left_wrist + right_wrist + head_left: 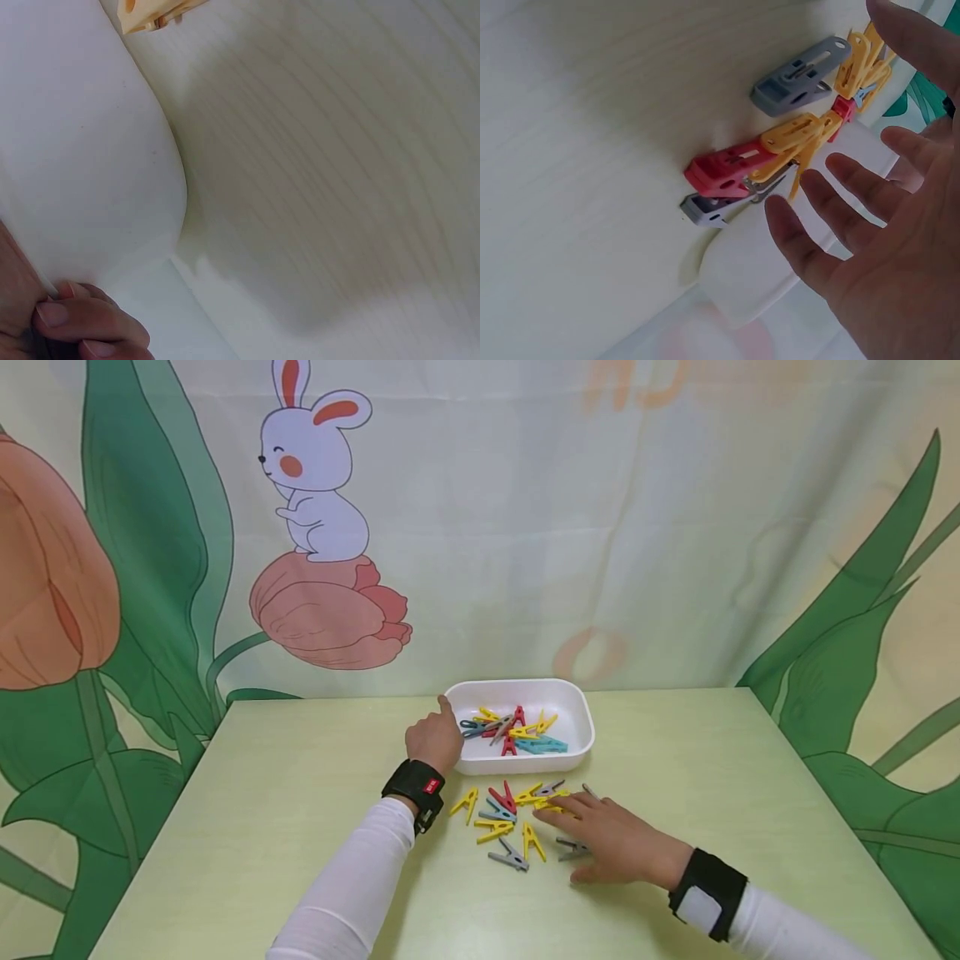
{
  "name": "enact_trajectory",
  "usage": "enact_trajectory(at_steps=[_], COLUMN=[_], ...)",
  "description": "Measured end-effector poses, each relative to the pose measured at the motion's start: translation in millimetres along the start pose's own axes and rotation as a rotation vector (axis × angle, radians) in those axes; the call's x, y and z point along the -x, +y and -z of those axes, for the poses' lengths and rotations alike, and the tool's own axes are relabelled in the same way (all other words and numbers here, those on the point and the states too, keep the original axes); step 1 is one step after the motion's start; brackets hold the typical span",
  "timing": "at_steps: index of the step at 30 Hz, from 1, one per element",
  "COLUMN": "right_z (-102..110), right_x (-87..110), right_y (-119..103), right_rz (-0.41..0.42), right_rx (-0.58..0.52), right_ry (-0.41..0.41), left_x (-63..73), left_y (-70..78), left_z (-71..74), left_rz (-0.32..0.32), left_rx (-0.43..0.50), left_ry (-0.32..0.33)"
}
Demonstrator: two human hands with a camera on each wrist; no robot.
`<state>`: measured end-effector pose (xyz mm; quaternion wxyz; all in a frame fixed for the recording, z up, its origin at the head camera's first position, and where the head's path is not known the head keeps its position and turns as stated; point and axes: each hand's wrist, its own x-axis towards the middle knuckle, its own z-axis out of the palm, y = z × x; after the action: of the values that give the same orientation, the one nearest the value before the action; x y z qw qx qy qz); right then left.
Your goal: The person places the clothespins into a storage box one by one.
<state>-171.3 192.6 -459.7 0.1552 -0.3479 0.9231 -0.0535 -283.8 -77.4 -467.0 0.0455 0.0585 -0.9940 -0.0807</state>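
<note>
My left hand [435,742] grips the left end of a white plastic tub [525,766]. In the left wrist view its curled fingers [94,319] are at the tub's edge. Several yellow, red, teal and grey clothespins [542,744] lie inside the tub. My right hand [622,839], palm down with fingers spread, hovers close over loose clothespins in front of the tub, partly hiding some. From the right wrist, a grey clothespin [799,75], a red clothespin [724,169] and a yellow clothespin [795,136] show near the fingertips, with nothing held.
Left of the right hand, more clothespins are scattered on the pale wooden table [300,827], among them a yellow clothespin [467,803] and a grey clothespin [510,857]. Behind the tub, a printed curtain [480,527] hangs along the table's far edge.
</note>
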Motion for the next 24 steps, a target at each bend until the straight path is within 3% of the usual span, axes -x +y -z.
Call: enact_trajectory(at_steps=[9,20,24], right_z=[-9,-12,-15], right_x=[-1.9,-3.9,-4.4], right_y=[2,0,2], right_rz=[0.019,0.079,0.100], right_rx=[0.026,0.056,0.050], right_ry=[-0.025,0.019,0.041], left_x=[-0.5,1.0,0.9], left_y=[0.0,-1.7,-1.8], left_z=[-1.0,-3.2,-3.5], left_rz=[0.004,-0.023,-0.020], left_rx=[0.001,0.015,0.011], left_ry=[0.001,0.075,0.066])
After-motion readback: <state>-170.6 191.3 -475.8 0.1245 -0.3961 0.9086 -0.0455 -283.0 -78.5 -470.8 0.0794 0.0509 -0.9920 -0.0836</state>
